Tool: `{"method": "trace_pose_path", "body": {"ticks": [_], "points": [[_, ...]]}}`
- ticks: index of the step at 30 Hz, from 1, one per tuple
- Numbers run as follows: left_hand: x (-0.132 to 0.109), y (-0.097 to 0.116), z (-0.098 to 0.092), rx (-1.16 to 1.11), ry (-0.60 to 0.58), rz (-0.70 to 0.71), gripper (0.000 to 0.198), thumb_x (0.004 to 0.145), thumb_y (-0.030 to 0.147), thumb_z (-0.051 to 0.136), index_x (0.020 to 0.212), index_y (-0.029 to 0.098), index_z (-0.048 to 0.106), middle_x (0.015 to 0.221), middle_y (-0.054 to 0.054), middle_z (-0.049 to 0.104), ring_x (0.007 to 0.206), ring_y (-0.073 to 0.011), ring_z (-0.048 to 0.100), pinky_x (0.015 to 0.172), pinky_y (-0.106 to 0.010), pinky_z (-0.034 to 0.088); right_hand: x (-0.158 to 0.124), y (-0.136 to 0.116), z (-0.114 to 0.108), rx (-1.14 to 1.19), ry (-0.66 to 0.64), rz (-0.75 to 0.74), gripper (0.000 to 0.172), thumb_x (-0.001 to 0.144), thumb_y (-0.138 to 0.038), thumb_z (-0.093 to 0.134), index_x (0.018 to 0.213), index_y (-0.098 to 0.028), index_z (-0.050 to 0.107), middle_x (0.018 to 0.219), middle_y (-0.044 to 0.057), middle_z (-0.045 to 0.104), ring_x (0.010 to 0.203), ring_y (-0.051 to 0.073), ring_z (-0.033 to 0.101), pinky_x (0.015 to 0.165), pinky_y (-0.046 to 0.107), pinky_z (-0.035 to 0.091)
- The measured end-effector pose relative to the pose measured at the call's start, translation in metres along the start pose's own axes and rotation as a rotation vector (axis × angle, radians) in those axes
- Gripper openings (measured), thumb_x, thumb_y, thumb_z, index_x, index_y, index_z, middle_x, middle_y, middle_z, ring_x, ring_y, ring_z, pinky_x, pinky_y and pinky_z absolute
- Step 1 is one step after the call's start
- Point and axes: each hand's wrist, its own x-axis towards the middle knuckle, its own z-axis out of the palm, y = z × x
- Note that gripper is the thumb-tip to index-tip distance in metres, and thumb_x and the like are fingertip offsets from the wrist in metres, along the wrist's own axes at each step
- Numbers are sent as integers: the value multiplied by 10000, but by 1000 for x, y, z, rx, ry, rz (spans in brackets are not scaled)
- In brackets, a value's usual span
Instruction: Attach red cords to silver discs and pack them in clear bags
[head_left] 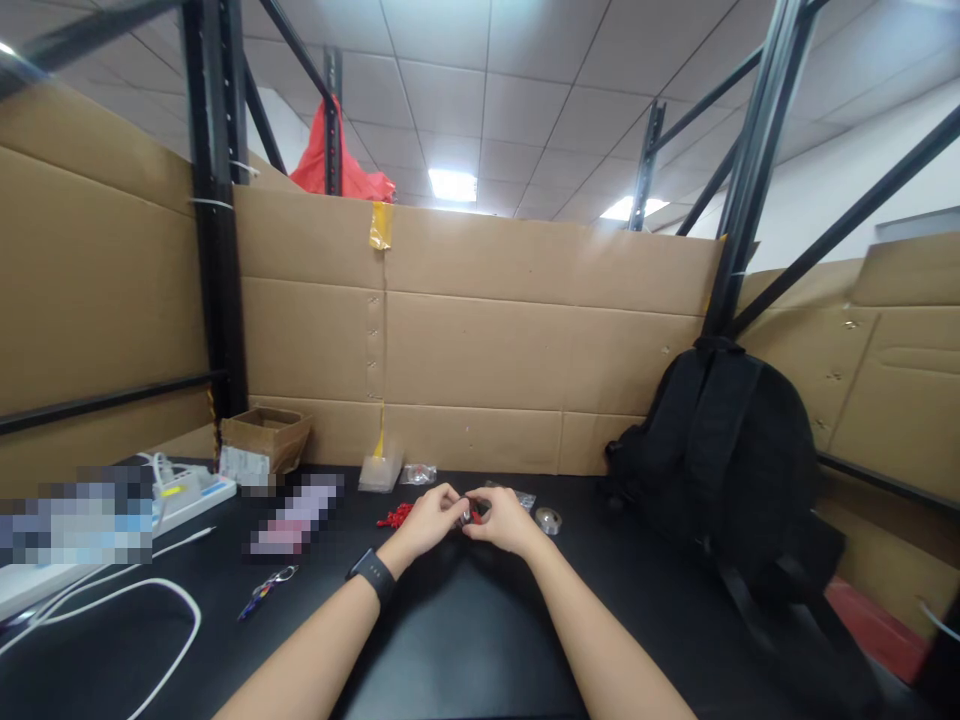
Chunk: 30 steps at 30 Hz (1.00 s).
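In the middle of the black table, my left hand (433,517) and my right hand (504,518) meet with their fingertips close together. Both are closed in a pinch on a small dark, silvery piece (466,514) with a bit of red by it. Its kind is too small to make out, and the fingers cover part of it. A bunch of red cord (394,516) lies just left of my left hand, partly behind it. Close to my right hand are a roll of clear tape (548,520) and a clear plastic packet (525,499), partly hidden.
A stack of clear bags (380,473) and a small packet (418,474) lie behind the hands. Leftward are a keychain (265,591), a white cable (196,610), a power strip (199,505) and a cardboard box (279,440). A black backpack (739,470) stands at right.
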Motion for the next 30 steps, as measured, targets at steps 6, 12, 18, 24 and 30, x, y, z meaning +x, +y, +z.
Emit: {"method": "trace_pose_path", "body": {"ticks": [6, 12, 18, 24, 30], "points": [[2, 7, -3, -343, -85, 3, 390, 775, 413, 726, 1059, 151, 672, 984, -107, 744, 875, -201, 708, 812, -310, 530, 2, -2, 0, 164, 97, 34, 419, 691, -236, 729, 1107, -195, 720, 939, 58, 779, 865, 218, 727, 791, 301, 554], [1, 16, -3, -245, -30, 52, 467, 780, 497, 724, 1066, 130, 694, 995, -134, 751, 870, -236, 717, 772, -329, 540, 3, -5, -2, 238, 92, 54, 390, 714, -273, 718, 1091, -173, 724, 915, 63, 774, 784, 198, 710, 691, 271, 544], [0, 13, -4, -105, -21, 169, 469, 792, 455, 743, 1141, 160, 638, 995, -111, 749, 947, -230, 714, 899, -356, 530, 1, 1, -4, 195, 30, 50, 274, 679, -199, 688, 943, -162, 753, 721, 5, 725, 605, 136, 621, 575, 230, 465], [-3, 8, -6, -173, -90, 138, 584, 789, 373, 759, 1289, 192, 519, 968, -84, 744, 814, -193, 731, 809, -338, 562, 4, 5, -3, 526, -35, 186, 304, 690, -218, 695, 981, -142, 739, 790, 40, 737, 635, 157, 668, 604, 268, 534], [-3, 17, -9, 3, -14, 212, 323, 827, 377, 709, 1079, 174, 709, 1067, -108, 747, 899, -216, 725, 820, -318, 555, 5, -4, -6, 808, 6, 294, 462, 693, -277, 754, 1136, -165, 677, 995, 91, 754, 669, 165, 721, 625, 284, 569]]}}
